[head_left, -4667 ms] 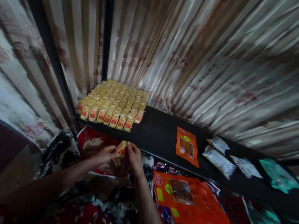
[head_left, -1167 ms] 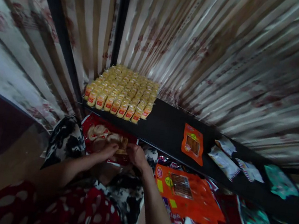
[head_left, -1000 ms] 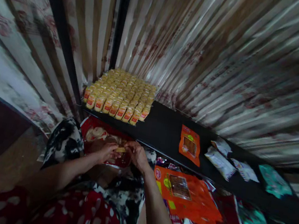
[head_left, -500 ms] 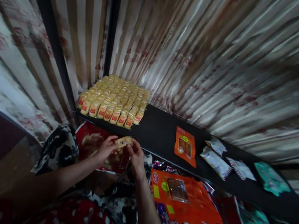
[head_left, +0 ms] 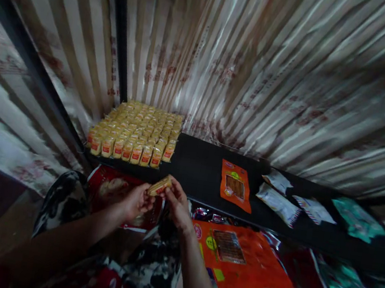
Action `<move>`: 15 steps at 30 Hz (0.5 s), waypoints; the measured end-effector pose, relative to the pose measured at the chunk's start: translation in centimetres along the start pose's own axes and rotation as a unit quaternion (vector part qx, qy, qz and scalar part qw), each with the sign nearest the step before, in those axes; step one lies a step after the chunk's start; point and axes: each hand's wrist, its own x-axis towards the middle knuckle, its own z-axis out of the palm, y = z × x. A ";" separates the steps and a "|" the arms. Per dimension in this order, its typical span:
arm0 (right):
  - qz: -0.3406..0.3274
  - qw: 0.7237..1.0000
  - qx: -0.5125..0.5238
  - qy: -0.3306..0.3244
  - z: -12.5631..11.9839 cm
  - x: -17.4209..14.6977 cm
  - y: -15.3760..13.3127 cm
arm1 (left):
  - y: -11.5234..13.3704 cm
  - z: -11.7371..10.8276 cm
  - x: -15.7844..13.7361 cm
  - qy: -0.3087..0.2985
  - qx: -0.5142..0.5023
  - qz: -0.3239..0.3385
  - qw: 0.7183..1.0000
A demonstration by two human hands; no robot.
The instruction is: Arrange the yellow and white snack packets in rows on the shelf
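Note:
Between my hands is a small yellow wrapped snack pack (head_left: 160, 186) with a red label. My left hand (head_left: 140, 200) is closed on its left end, and my right hand (head_left: 177, 201) pinches the right end. Both hands are above my lap, just in front of the black shelf's edge. Beneath them, a large red bag (head_left: 101, 179) lies across my legs, partly hidden by my left arm. Past my hands, several rows of similar yellow packs (head_left: 135, 135) stand close together on the shelf's left end, red labels facing me along the front.
On the black shelf (head_left: 198, 164) lie an orange snack packet (head_left: 235, 186), several white packets (head_left: 278, 205) and a green packet (head_left: 358, 220). Lower right, a large orange bag (head_left: 250, 265) rests over other bags. Striped sheeting (head_left: 233, 72) and a dark post (head_left: 121, 30) stand behind.
The pack has turned in my hands, so its red label now faces up. My left hand's fingers have curled in more. The whole view has shifted slightly.

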 end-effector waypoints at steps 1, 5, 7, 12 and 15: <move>-0.005 1.000 -0.005 0.015 -0.2 0.2 0.0 | 0.1 0.3 0.1 -0.003 -0.002 -0.003 1.000; -0.022 0.997 -0.015 0.073 -0.8 1.1 -0.4 | 0.2 1.3 0.6 -0.021 -0.011 -0.011 1.000; -0.036 0.994 -0.019 0.098 -1.0 1.7 -0.8 | 0.2 1.8 0.7 -0.027 -0.012 -0.007 1.000; -0.061 0.989 -0.028 0.130 -1.4 2.8 -1.7 | 0.3 3.9 0.6 0.013 -0.064 0.050 0.997; -0.071 0.988 -0.046 0.130 -1.3 3.1 -1.6 | 0.4 5.2 1.0 0.039 -0.104 0.061 0.992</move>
